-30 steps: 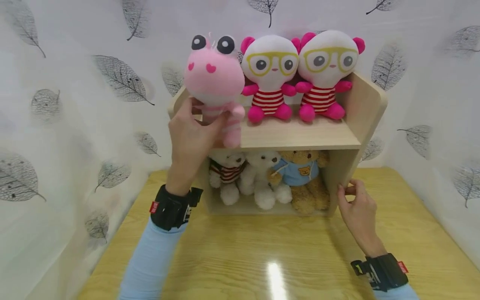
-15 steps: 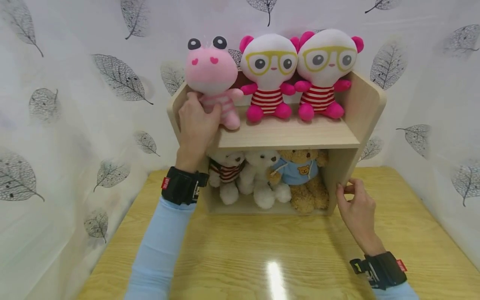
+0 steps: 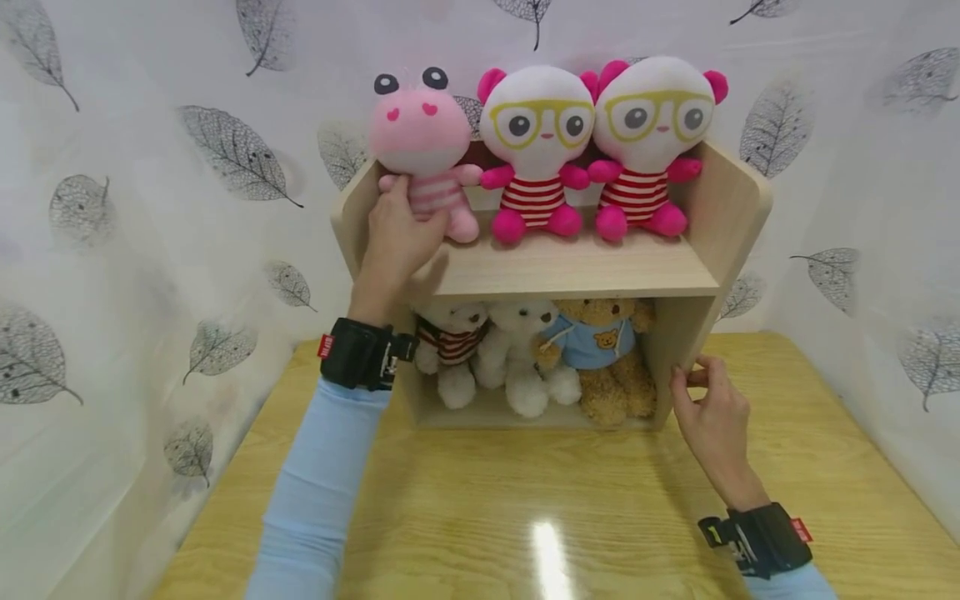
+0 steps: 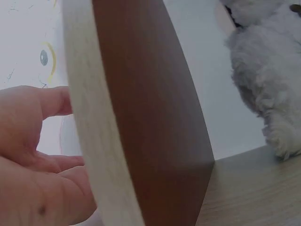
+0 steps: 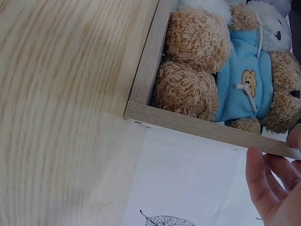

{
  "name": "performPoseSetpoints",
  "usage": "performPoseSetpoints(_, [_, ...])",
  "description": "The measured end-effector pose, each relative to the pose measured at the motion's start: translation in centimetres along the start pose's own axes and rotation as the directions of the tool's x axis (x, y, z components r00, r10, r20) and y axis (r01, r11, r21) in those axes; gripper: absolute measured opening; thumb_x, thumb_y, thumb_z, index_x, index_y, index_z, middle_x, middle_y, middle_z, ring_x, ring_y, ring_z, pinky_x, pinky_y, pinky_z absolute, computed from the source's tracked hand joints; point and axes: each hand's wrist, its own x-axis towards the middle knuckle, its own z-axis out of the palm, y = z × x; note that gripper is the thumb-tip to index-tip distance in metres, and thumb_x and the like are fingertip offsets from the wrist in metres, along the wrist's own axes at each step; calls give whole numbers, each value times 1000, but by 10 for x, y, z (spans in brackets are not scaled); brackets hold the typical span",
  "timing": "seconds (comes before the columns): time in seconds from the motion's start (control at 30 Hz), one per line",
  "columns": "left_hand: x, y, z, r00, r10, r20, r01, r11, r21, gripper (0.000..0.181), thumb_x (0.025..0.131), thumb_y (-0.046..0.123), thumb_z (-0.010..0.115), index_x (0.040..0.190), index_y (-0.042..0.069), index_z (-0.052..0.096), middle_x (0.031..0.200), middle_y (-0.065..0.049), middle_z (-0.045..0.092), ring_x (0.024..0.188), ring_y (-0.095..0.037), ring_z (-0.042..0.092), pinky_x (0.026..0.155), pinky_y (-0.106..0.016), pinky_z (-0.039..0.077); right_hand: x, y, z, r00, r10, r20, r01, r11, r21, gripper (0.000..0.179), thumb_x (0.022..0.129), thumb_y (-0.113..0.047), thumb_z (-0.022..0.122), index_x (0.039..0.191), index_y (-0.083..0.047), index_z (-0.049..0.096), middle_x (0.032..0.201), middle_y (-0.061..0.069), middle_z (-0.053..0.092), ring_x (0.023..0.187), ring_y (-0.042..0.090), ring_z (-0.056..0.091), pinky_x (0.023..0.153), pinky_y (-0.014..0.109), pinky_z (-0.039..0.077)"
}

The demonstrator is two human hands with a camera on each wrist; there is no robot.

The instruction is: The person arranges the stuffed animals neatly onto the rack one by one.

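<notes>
A pink plush toy (image 3: pixel 422 137) with raised eyes and heart nostrils sits at the left end of the upper shelf (image 3: pixel 577 271). My left hand (image 3: pixel 401 237) holds it by its striped body, fingers at its side and thumb near its legs. In the left wrist view that hand (image 4: pixel 42 165) is partly hidden behind the shelf board (image 4: pixel 94 117). My right hand (image 3: pixel 716 425) pinches the front edge of the wooden rack's right side panel (image 3: pixel 686 350). The right wrist view shows its fingers (image 5: pixel 257 181) under that panel (image 5: pixel 197 128).
Two white-headed plush pandas (image 3: pixel 537 133) with yellow glasses sit beside the pink toy. Below sit a white bear in a striped shirt (image 3: pixel 453 346), a plain white bear (image 3: pixel 522 367) and a brown bear in a blue hoodie (image 3: pixel 600 346). The rack stands on a wooden table (image 3: pixel 480 500).
My left hand has carried the pink plush toy back and down onto the upper shelf, beside the nearer panda. The right hand stays at the side panel.
</notes>
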Motion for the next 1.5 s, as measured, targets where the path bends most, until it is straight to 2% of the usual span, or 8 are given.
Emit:
performPoseSetpoints(0.2, [1,1,-2,999,45,20,-45,999,18,64,95,28,61,152,12,37,144,-12,55,130,-27,52,116,-40,41,1,-1,-1,1000,19,3,-19,1000,2,24,88,0,70,108,10,61,74,23,70,63,41,69,50,5,39])
performPoseSetpoints(0.43, [-3,0,-6,1000,11,8,-12,999,38,59,96,33,61,149,16,42,141,-11,58,121,-27,56,112,-40,44,0,-1,-1,999,25,23,-25,1000,6,25,88,0,70,108,11,60,74,24,69,63,41,70,49,5,38])
performPoseSetpoints(0.63, [-18,1,-12,998,56,-18,-55,998,32,60,96,35,62,151,17,46,137,-11,63,117,-26,61,106,-42,49,0,-1,-1,999,30,11,-30,1000,4,24,88,-1,69,108,11,61,74,24,69,62,41,69,49,6,38])
performPoseSetpoints(0.77, [-50,-1,-11,977,213,-30,-214,976,-47,49,98,28,64,144,15,56,136,-10,66,113,-27,69,96,-42,58,0,-1,-1,1000,23,15,-23,1000,3,24,88,0,70,108,11,61,74,24,69,62,41,69,49,6,38])
performPoseSetpoints(0.9, [-100,-12,-4,915,393,-85,-399,914,-67,40,97,19,68,135,7,64,134,-11,68,109,-26,72,85,-42,61,-1,-3,1,1000,19,20,-19,1000,14,24,88,0,71,108,10,61,74,23,70,62,41,70,50,4,38])
performPoseSetpoints(1.07, [-151,-44,14,877,470,-102,-469,883,38,39,96,17,71,133,7,66,121,-10,72,99,-19,69,79,-35,58,0,-3,1,1000,12,13,-12,1000,12,25,88,1,71,108,10,61,73,23,70,60,41,68,49,6,38])
performPoseSetpoints(1.33, [-193,-101,40,953,302,18,-302,946,117,37,93,19,75,129,9,69,125,-9,73,112,-27,71,89,-46,59,0,-1,-1,1000,7,30,-7,1000,-1,24,89,0,69,108,12,60,73,24,69,59,40,68,47,10,39])
performPoseSetpoints(1.5, [-203,-122,50,976,212,44,-216,959,181,38,93,21,75,129,10,69,126,-11,72,115,-33,69,90,-52,58,1,0,-1,999,14,32,-14,1000,-5,24,90,-1,70,108,11,60,73,24,69,60,41,69,48,9,39])
